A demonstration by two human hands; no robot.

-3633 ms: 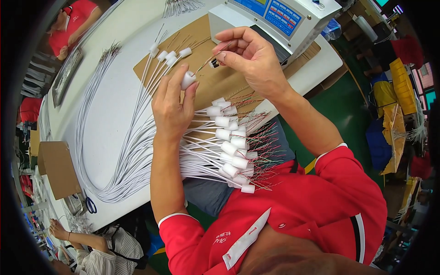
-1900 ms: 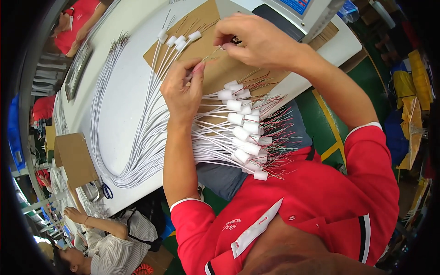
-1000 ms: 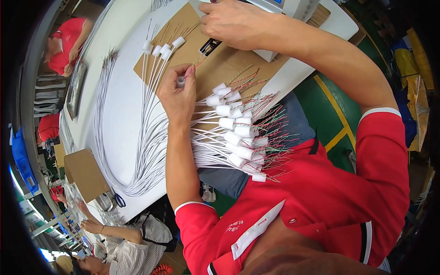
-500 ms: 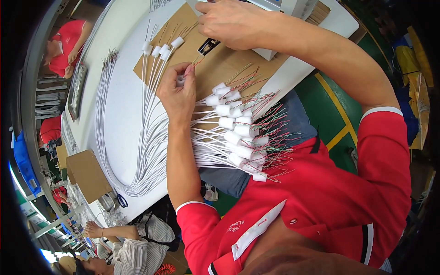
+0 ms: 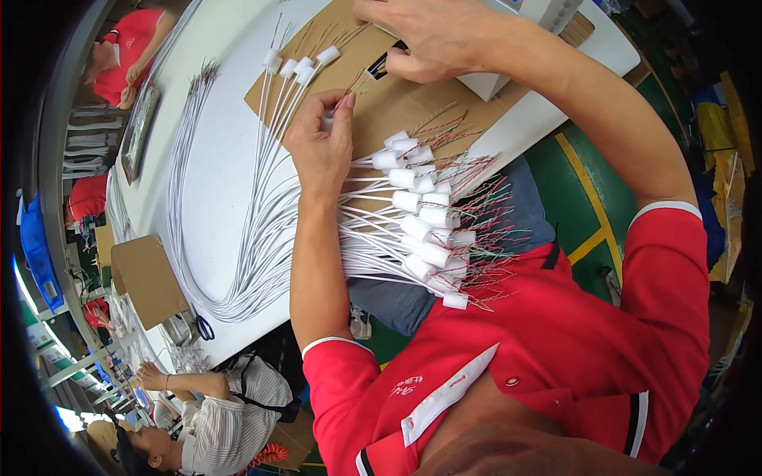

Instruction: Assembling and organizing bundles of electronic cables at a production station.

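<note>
My left hand (image 5: 321, 147) is closed, with thumb and fingertips pinching the thin twisted wires at the end of a white cable; a white cap (image 5: 327, 123) shows partly inside the fingers. Beyond it, my right hand (image 5: 432, 40) is curled over a small black object (image 5: 379, 66) on the cardboard sheet (image 5: 389, 107). Its fingertips reach the top edge, and what they hold, if anything, is hidden. To the right of my left forearm lie many white cables with white cylindrical caps (image 5: 425, 226) and bare red, green and brown wire ends. Several more capped cables (image 5: 327, 55) rest left of my hands.
The cable bundle (image 5: 230, 305) curves across the white table (image 5: 230, 151). A white box-shaped device (image 5: 484, 83) stands at the far right. An open cardboard box (image 5: 147, 278) and scissors (image 5: 205, 328) sit at the left edge. Co-workers (image 5: 230, 420) are on the left.
The whole view has shifted slightly. My right hand has moved nearer and now covers part of the small black object. My left hand keeps its pinch on the wires.
</note>
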